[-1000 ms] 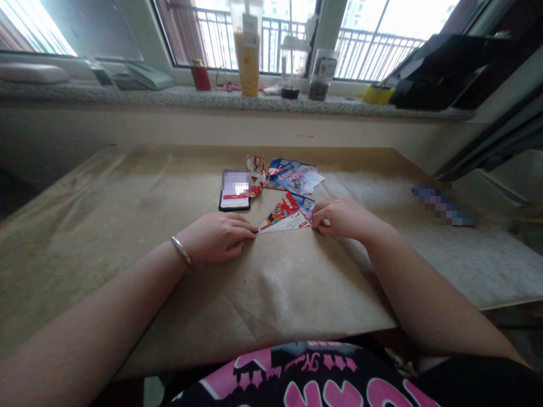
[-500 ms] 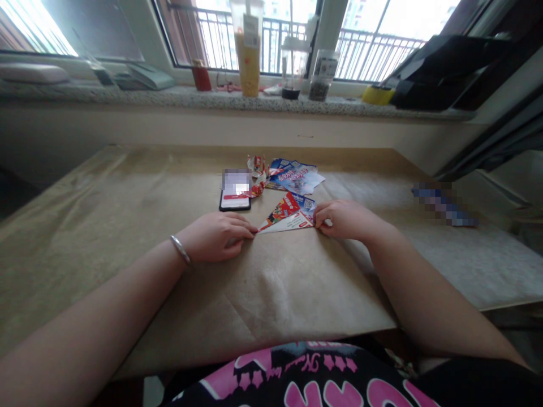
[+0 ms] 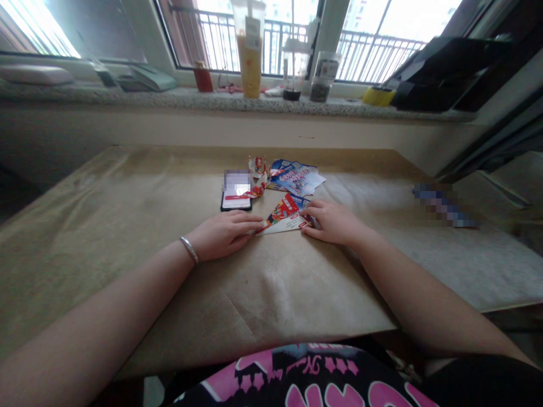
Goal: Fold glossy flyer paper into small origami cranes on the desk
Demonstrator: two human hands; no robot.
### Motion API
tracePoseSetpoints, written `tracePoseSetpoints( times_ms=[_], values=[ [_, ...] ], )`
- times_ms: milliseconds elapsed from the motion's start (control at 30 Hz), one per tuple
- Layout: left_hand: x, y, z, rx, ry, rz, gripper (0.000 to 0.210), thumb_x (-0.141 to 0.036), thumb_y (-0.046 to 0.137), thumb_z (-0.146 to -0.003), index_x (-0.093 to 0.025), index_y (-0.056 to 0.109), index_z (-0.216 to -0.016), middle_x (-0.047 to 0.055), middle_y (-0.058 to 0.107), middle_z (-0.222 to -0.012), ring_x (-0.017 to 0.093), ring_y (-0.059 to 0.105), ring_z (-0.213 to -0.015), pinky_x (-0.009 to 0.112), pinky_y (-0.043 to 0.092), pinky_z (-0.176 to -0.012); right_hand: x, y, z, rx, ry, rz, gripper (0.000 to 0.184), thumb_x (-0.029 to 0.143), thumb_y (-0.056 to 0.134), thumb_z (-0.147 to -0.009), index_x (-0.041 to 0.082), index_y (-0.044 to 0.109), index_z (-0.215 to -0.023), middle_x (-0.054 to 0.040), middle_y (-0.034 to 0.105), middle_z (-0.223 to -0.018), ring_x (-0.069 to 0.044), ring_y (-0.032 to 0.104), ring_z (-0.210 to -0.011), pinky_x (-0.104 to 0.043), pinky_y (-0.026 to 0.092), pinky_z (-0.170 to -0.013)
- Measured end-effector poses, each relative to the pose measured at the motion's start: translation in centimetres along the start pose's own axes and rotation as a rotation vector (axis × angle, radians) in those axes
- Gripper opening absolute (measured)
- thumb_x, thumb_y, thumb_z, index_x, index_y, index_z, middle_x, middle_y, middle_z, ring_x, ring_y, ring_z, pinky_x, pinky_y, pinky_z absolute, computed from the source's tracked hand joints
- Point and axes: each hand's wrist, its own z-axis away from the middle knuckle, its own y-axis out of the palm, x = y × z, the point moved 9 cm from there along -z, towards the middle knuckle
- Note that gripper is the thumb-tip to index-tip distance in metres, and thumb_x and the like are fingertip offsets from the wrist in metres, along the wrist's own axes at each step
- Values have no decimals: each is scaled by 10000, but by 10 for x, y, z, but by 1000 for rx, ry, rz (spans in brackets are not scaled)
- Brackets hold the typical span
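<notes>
A folded sheet of printed paper (image 3: pixel 285 217), red, blue and white, lies flat on the table in a roughly triangular shape. Its narrow left tip is under the fingertips of my left hand (image 3: pixel 229 233), which is stretched out flat and wears a silver bangle (image 3: pixel 189 250) at the wrist. My right hand (image 3: pixel 333 221) rests on the paper's right end, thumb and fingers apart, covering that corner. Just beyond my left hand lies a phone (image 3: pixel 236 200) with its screen lit and partly blurred.
Behind the paper are crumpled red-and-white folded papers (image 3: pixel 258 169) and a stack of blue leaflets (image 3: pixel 297 176). A blurred flat item (image 3: pixel 445 206) lies far right on the brown-covered table (image 3: pixel 271 299). Bottles, including a tall yellow-filled cup (image 3: pixel 250 62), line the windowsill (image 3: pixel 169 100).
My right hand has slid left from the paper's right corner onto its face, its fingers spreading from a pinch. My left hand has shifted slightly right over the tip.
</notes>
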Motion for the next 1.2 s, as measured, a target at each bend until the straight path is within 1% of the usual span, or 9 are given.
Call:
tracePoseSetpoints(
  times_ms=[100, 300, 367, 467, 600, 867, 1067, 1167, 1200],
  values=[
    [-3, 3, -1, -24, 29, -29, 381, -234, 429, -935, -221, 536, -1300, 72, 538, -1357, 235, 496, -1223, 429, 438, -1035, 6, -1, -1, -19, -71, -24, 341, 393, 529, -866, 219, 679, -1117, -85, 650, -1119, -255, 597, -1016, -362, 476, -822],
    [-16, -2, -5, -1, 54, 44, 292, -234, 445, -932, -211, 666, -1121, 40, 672, -1148, 226, 538, -1148, 391, 474, -996, 16, 2, -3, -50, -188, -56, 328, 309, 508, -892, 212, 670, -1160, -84, 651, -1164, -245, 578, -1053, -399, 463, -927],
    [-22, -3, -7, 20, 66, 70, 290, -228, 466, -915, -230, 674, -1118, 34, 685, -1111, 226, 546, -1138, 389, 480, -985, 18, 2, -4, -73, -198, -70, 336, 280, 489, -902, 210, 657, -1184, -88, 647, -1179, -247, 560, -1083, -417, 449, -959],
    [-30, -5, -8, 21, 68, 107, 295, -206, 486, -895, -244, 677, -1116, 35, 692, -1087, 220, 552, -1142, 382, 481, -984, 20, 3, -7, -95, -194, -111, 355, 232, 457, -911, 204, 636, -1215, -92, 637, -1204, -243, 532, -1131, -424, 431, -996],
    [-35, -3, -9, 49, 60, 134, 302, -202, 497, -875, -235, 679, -1114, 53, 687, -1078, 203, 601, -1059, 360, 504, -948, 17, 7, -12, -112, -157, -149, 379, 213, 441, -907, 164, 614, -1241, -108, 625, -1226, -243, 517, -1163, -417, 423, -1019],
    [-40, 0, -11, 81, 61, 149, 312, -198, 507, -860, -225, 661, -1130, 51, 670, -1144, 205, 606, -1060, 374, 503, -951, 11, 14, -20, -130, -108, -192, 386, 201, 442, -888, 193, 618, -1232, -87, 610, -1258, -238, 517, -1181, -425, 414, -1031],
    [-37, 3, -12, 34, 66, 173, 303, -178, 443, -898, -214, 652, -1113, 43, 668, -1153, 180, 608, -1055, 337, 501, -943, 11, 18, -24, -133, -86, -230, 411, 156, 433, -861, 160, 616, -1229, -98, 595, -1285, -230, 513, -1203, -404, 400, -1049],
    [-33, 4, -14, -8, 16, 105, 288, -206, 438, -908, -203, 645, -1109, 62, 652, -1160, 195, 594, -1064, 354, 492, -946, 11, 18, -24, -129, -88, -260, 389, 183, 422, -881, 155, 625, -1212, -96, 603, -1273, -223, 515, -1204, -400, 396, -1055],
    [-30, 4, -15, -24, -29, 57, 272, -232, 448, -909, -196, 647, -1091, 70, 649, -1155, 211, 587, -1068, 378, 488, -949, 11, 18, -24, -133, -90, -270, 374, 217, 429, -894, 159, 628, -1205, -96, 607, -1266, -222, 521, -1197, -400, 399, -1051]
  ],
)
